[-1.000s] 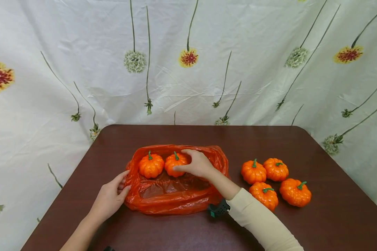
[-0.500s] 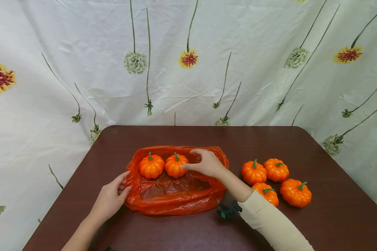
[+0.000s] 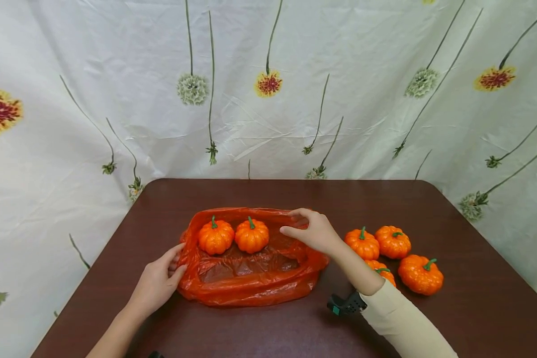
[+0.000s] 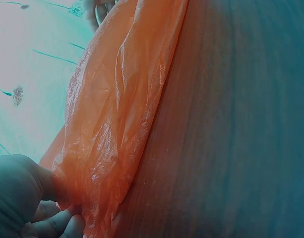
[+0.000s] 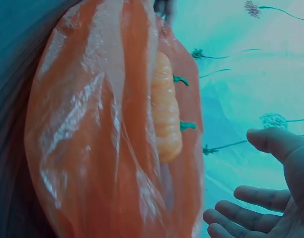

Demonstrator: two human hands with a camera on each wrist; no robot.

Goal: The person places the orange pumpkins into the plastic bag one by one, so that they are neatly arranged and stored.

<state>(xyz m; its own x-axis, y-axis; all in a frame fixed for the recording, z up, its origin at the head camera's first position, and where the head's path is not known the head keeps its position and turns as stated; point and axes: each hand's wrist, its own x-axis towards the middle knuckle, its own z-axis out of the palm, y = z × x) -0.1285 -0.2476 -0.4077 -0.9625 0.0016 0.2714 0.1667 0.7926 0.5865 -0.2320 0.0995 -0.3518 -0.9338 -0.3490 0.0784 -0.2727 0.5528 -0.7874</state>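
A red plastic bag (image 3: 246, 293) lies with its mouth spread wide. Inside, side by side toward the back, sit two small orange pumpkins with green stems, a left one (image 3: 216, 237) and a right one (image 3: 252, 235). My left hand (image 3: 158, 281) pinches the bag's left rim between thumb and fingers, as the left wrist view shows at the gathered plastic (image 4: 99, 163). Over the bag's right end hovers my right hand (image 3: 315, 231), thumb and fingers spread with nothing between them. In the right wrist view that hand (image 5: 275, 193) is apart from the pumpkins.
Several more orange pumpkins stand in a group right of the bag, among them a front right one (image 3: 421, 275) and a back one (image 3: 393, 242); my right forearm partly covers one. The brown table (image 3: 268, 330) meets a flower-print cloth (image 3: 362, 99) behind it.
My right hand has let go of the right pumpkin in the bag and drawn back to the right. The left hand keeps its place on the rim.
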